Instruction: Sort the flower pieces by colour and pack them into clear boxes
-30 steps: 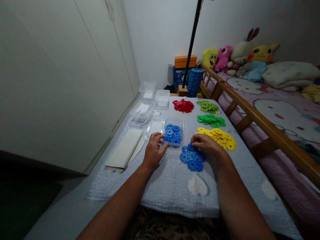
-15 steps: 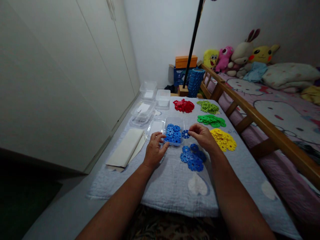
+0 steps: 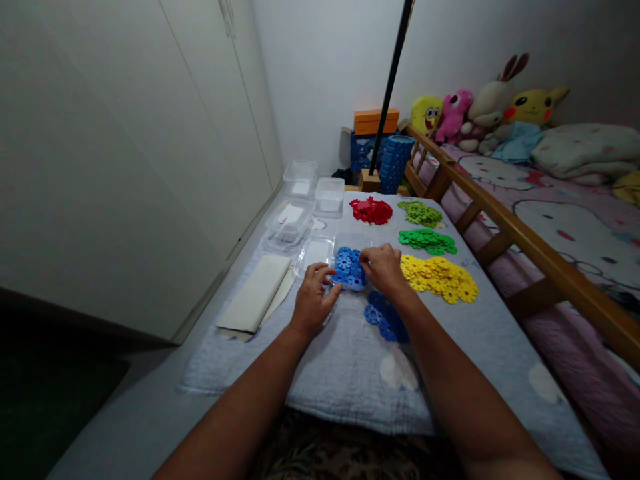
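Grey quilt, bed beside; left hand grips box, right hand unclear.

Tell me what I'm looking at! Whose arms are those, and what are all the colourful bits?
Those are a person's own two arms. A camera sits on the person's head and looks down, so you see what they see. The left hand holds the near corner of a clear box with blue flower-shaped pieces inside. The right hand is over that box; whether it holds a piece is hidden. Everything lies on a pale blanket. On it are a blue pile, a yellow pile, a green pile, a lighter green pile and a red pile. Empty clear boxes stand farther back, and plush toys sit on the bed to the right.
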`<state>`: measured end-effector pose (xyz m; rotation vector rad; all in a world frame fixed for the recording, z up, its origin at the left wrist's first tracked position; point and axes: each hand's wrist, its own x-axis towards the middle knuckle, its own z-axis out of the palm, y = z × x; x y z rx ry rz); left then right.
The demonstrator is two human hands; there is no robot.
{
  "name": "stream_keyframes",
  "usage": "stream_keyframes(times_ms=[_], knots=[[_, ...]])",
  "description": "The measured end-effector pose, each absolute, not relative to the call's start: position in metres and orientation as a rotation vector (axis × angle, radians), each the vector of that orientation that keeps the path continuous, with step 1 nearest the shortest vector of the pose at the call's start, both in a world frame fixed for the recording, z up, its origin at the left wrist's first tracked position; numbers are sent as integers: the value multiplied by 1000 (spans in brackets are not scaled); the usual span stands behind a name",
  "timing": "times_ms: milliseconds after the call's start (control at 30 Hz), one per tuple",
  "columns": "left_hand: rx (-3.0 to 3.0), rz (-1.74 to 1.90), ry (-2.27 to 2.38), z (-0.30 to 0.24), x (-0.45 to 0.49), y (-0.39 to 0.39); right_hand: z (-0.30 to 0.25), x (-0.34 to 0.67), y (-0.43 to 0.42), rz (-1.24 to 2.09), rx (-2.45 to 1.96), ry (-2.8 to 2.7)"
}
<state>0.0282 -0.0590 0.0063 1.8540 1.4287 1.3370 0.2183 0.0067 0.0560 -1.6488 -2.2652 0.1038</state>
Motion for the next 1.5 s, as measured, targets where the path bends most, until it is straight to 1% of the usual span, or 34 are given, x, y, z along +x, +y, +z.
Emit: stream_keyframes(times_ms=[167,300,433,567,800,1000,1133,1267,1500], knots=[[1852,1330,1430,7,28,-60,55,233,7,101,-1617,-2166],[1851,1328,1432,8,28,-60,62,264,8,125,-1570,-2078],[1848,1329,1439,8,29,-59,63,298,4,360,-1625,-2151],[1853,1333,1433,6,29,-59,51,311,-3,618,-1752,-2320],[1854,1345,1424,7,29,-59,37,307,-7,693,-1808,-2293],[1844,1331,1424,6,29,-59,49,311,-7,884,-1601,-2123],[1841,1323,1427,7,29,-59,70,294,-2,760,-1436,-1947],[1848,1325,1431,8,29,-60,86,255,9,646,-1369,-2007],[1852,1331,1428,8,29,-60,82,199,33,433,-1570,-2296]])
